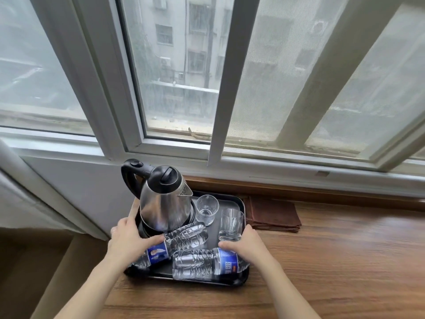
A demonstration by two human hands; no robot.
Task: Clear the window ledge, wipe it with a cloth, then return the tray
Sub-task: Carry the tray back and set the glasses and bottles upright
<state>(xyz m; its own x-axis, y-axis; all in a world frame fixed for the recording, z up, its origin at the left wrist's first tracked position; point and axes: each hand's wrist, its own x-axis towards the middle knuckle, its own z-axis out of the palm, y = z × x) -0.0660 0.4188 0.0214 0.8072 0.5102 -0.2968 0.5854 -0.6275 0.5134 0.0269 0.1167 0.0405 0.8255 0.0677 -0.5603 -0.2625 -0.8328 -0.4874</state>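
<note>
A black tray (230,200) sits at the left end of the wooden window ledge (333,261). It carries a steel kettle (164,203) on its base, two empty glasses (207,209) (231,224), and two water bottles lying flat (186,234) (207,263). My left hand (130,240) grips the tray's left edge, with the thumb lying over the nearer end of one bottle. My right hand (247,245) grips the right edge, thumb over the other bottle. A folded brown cloth (273,215) lies on the ledge just right of the tray.
The sliding window frame (216,125) and its sill run directly behind the tray. A white wall (76,192) closes the ledge's left end beside the kettle. The wooden surface stretches to the right past the cloth.
</note>
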